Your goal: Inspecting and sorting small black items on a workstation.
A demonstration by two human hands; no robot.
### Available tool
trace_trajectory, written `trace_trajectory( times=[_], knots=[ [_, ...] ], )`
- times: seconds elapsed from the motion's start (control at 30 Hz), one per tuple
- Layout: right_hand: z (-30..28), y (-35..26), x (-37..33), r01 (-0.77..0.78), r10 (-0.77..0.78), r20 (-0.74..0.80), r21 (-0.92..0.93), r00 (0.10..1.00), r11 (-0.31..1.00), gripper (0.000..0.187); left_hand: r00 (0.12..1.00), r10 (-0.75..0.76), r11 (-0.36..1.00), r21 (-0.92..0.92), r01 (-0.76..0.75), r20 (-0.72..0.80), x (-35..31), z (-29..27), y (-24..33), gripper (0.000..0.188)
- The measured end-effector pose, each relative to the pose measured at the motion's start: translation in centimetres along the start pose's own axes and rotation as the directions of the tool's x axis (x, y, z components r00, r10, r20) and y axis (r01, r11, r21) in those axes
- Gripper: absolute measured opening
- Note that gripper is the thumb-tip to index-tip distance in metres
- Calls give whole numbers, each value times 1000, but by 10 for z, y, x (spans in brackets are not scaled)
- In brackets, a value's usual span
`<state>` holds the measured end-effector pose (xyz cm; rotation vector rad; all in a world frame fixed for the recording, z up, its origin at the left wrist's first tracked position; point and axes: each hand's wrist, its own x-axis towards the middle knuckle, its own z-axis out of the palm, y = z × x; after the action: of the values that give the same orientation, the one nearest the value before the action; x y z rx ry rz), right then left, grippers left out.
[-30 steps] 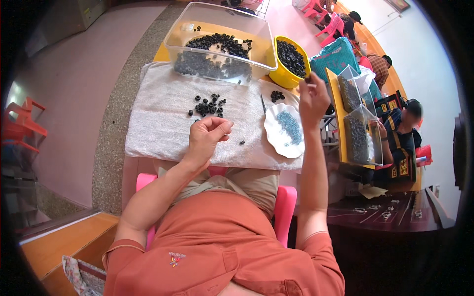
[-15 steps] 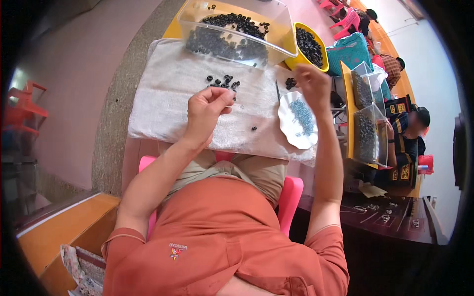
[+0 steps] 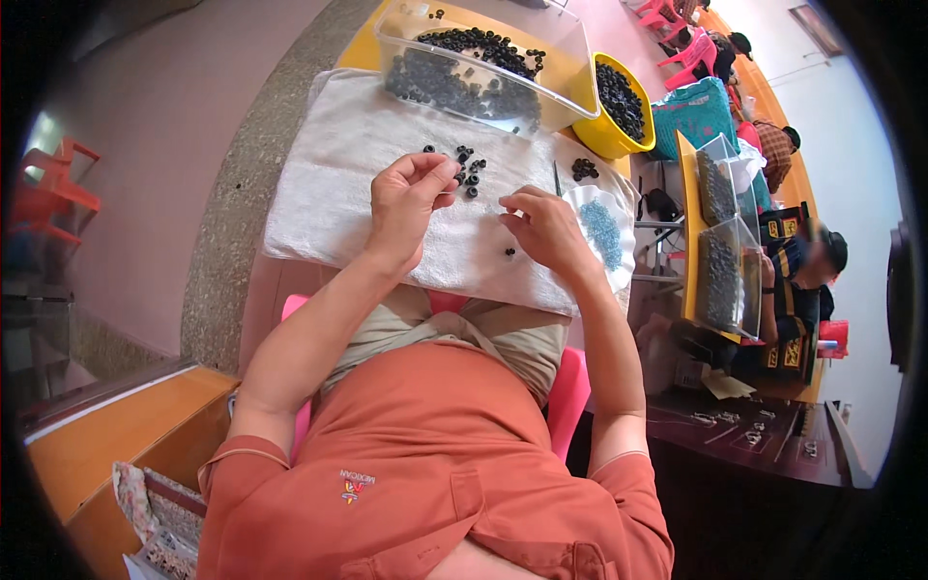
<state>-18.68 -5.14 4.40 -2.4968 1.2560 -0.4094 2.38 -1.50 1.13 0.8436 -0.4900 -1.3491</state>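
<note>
Above the white cloth (image 3: 324,208), my left hand (image 3: 404,208) is closed in a pinch. What lies between its thumb and fingertips is too small to make out. Several black ring-shaped parts (image 3: 472,179) lie loose just beyond and beside it. My right hand (image 3: 548,230) is on the right of the cloth, its fingers curled and thumb close to the forefinger; anything in them is too small to name. Close by on its right is a white wavy-edged plate (image 3: 626,232) of small pale-blue pieces (image 3: 601,232). A single black part (image 3: 510,252) sits near the right wrist.
A clear plastic bin (image 3: 570,101) with black parts stands at the back, beside a yellow tub (image 3: 604,140) of more. Dark tweezers (image 3: 557,178) and a small black pile (image 3: 584,169) lie near the plate. Farther right are clear boxes (image 3: 720,280) and a seated person (image 3: 807,275).
My right hand has come down and left from beside the yellow tub, toward my left hand. My left hand stays in its pinch, almost in place. The view has shifted slightly.
</note>
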Motion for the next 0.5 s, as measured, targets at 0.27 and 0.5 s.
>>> trace_trajectory(
  times=[0.27, 0.5],
  knots=[
    [19, 1, 12, -9, 14, 54, -85, 998, 996, 15, 999, -31, 999, 32, 30, 37, 3, -5, -2, 9],
    [28, 9, 6, -15, 21, -119, 49, 993, 999, 14, 974, 31, 902, 414, -123, 223, 11, -12, -16, 15]
  ],
)
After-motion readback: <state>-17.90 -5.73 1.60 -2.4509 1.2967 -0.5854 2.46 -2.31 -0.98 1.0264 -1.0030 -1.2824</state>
